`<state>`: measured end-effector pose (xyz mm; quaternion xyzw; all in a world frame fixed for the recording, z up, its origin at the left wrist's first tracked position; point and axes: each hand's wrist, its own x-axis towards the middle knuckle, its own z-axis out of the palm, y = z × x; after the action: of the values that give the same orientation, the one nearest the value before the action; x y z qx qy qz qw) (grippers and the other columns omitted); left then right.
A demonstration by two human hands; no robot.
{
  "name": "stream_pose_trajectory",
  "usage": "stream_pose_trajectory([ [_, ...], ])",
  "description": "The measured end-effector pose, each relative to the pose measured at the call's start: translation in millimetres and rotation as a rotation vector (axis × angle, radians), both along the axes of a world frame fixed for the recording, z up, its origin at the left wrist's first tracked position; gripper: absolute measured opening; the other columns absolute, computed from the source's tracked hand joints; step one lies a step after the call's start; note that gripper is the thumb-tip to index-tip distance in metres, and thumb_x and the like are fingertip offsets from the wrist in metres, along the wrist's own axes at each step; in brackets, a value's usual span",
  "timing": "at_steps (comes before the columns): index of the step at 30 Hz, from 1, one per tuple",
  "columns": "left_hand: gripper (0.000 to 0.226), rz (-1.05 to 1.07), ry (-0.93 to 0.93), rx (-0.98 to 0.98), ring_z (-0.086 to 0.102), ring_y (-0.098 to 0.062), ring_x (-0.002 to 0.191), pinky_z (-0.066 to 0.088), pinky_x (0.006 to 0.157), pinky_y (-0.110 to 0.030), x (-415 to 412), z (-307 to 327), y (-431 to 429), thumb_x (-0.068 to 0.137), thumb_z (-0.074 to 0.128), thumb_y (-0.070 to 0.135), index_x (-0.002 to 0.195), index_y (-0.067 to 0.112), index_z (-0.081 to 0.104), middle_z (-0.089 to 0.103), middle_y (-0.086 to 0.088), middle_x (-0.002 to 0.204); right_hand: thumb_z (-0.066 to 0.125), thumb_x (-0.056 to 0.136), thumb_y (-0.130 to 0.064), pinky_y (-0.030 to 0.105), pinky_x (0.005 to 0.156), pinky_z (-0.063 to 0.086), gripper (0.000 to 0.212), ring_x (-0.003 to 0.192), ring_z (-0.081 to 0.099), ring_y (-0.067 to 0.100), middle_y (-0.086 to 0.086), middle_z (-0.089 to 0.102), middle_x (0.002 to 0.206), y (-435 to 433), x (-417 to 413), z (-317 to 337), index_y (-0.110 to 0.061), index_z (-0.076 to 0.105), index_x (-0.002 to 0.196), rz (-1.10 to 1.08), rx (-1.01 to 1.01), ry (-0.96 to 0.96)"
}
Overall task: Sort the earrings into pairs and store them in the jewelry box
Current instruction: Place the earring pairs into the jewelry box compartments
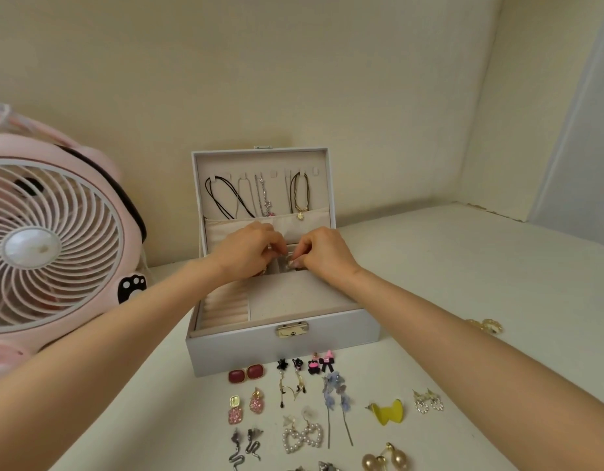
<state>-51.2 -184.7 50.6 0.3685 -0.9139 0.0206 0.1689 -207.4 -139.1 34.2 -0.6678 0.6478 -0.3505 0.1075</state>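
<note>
Grey jewelry box [327,338] is sitting open on the counter [463,283], and both hands are reaching into its small rear compartments, just in front of the raised lid. The right hand [322,251] is curling its fingers down and seems to be pinching a small pale earring [289,263] at the fingertips. The left hand [251,248] is also bending its fingers over the neighbouring slot, but they are hiding whatever is beneath, so I cannot tell whether it is gripping anything. Judging by this, the step in hand is seating one pair in a compartment. To do it well, both pieces should be going into the same slot, lowered until they are resting on the lining rather than dropped from above, with the wrists keeping off the necklaces [260,195] hanging in the lid. Many pairs are waiting on the counter in front of the box, among them the red square studs [246,373], the pearl hearts [302,436] and the yellow pair [387,411], so the forearms should be lifting clear of those rows when drawing back, or the sorted pairs could be getting scattered.
</note>
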Motion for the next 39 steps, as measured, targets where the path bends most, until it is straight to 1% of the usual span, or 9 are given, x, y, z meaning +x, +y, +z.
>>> stream_pose_trajectory([
  [4,0.031,-0.01,-0.03,0.019,0.047,-0.024,0.108,0.041,0.088,-0.038,-1,0,5,0.087,0.048,0.004,0.105,0.017,0.069,0.06,-0.007,0.106,0.076,0.073,-0.018,0.025,0.073,0.044,0.011,0.094,0.062,0.02,0.004,0.072,0.092,2,0,2,-0.013,0.075,0.083,-0.036,0.01,0.056],
  [12,0.036,-0.034,-0.071,0.025,0.047,-0.023,0.11,0.035,0.085,-0.027,0,-1,9,0.086,0.047,0.001,0.108,0.019,0.069,0.06,-0.006,0.11,0.072,0.077,-0.019,0.024,0.072,0.039,0.007,0.098,0.061,0.022,0.004,0.072,0.098,2,1,2,-0.018,0.075,0.084,-0.064,0.046,0.143],
  [20,0.038,-0.016,-0.05,0.028,0.047,-0.022,0.108,0.037,0.086,-0.03,1,-2,9,0.083,0.046,-0.001,0.105,0.018,0.07,0.06,-0.005,0.108,0.072,0.078,-0.022,0.023,0.071,0.038,0.008,0.1,0.061,0.019,0.0,0.071,0.1,1,0,2,-0.022,0.074,0.085,-0.113,0.031,0.173],
  [24,0.039,-0.003,-0.008,0.021,0.047,-0.023,0.107,0.04,0.085,-0.033,4,-2,8,0.082,0.046,-0.002,0.105,0.019,0.07,0.06,-0.004,0.106,0.067,0.08,-0.014,0.023,0.071,0.038,0.012,0.1,0.06,0.021,0.0,0.071,0.099,0,0,-1,-0.022,0.074,0.085,-0.103,0.018,0.224],
  [26,0.038,-0.011,-0.039,0.026,0.046,-0.022,0.108,0.036,0.083,-0.028,3,-4,9,0.085,0.046,0.0,0.107,0.02,0.069,0.059,-0.004,0.109,0.066,0.08,-0.013,0.023,0.071,0.038,0.013,0.101,0.06,0.021,0.0,0.071,0.099,0,0,-1,-0.022,0.074,0.084,-0.095,0.027,0.235],
  [29,0.039,-0.01,-0.079,0.026,0.045,-0.02,0.111,0.03,0.077,-0.023,0,-5,11,0.086,0.044,0.002,0.109,0.022,0.068,0.058,-0.002,0.112,0.07,0.079,-0.02,0.022,0.071,0.035,0.009,0.101,0.06,0.019,-0.001,0.071,0.1,1,-1,1,-0.023,0.074,0.086,-0.097,0.023,0.23],
  [31,0.039,-0.005,-0.054,0.027,0.046,-0.021,0.11,0.034,0.082,-0.026,0,-5,11,0.085,0.044,0.001,0.108,0.021,0.068,0.058,-0.003,0.111,0.071,0.078,-0.025,0.022,0.07,0.035,0.009,0.1,0.06,0.018,-0.001,0.071,0.099,2,-2,2,-0.023,0.074,0.087,-0.093,0.011,0.226],
  [34,0.038,-0.008,0.002,0.017,0.048,-0.024,0.106,0.04,0.087,-0.036,2,-2,13,0.082,0.045,-0.002,0.106,0.018,0.068,0.059,-0.005,0.106,0.068,0.081,-0.026,0.022,0.069,0.035,0.012,0.099,0.06,0.018,-0.002,0.071,0.098,8,-4,7,-0.025,0.074,0.091,-0.094,-0.022,0.212],
  [39,0.026,-0.041,0.073,-0.008,0.052,-0.021,0.095,0.042,0.078,-0.031,-2,1,24,0.084,0.05,0.004,0.105,0.015,0.062,0.061,-0.002,0.103,0.063,0.086,-0.029,0.024,0.069,0.034,0.013,0.1,0.059,0.017,-0.005,0.069,0.1,33,-21,16,-0.026,0.073,0.093,-0.087,-0.08,0.242],
])
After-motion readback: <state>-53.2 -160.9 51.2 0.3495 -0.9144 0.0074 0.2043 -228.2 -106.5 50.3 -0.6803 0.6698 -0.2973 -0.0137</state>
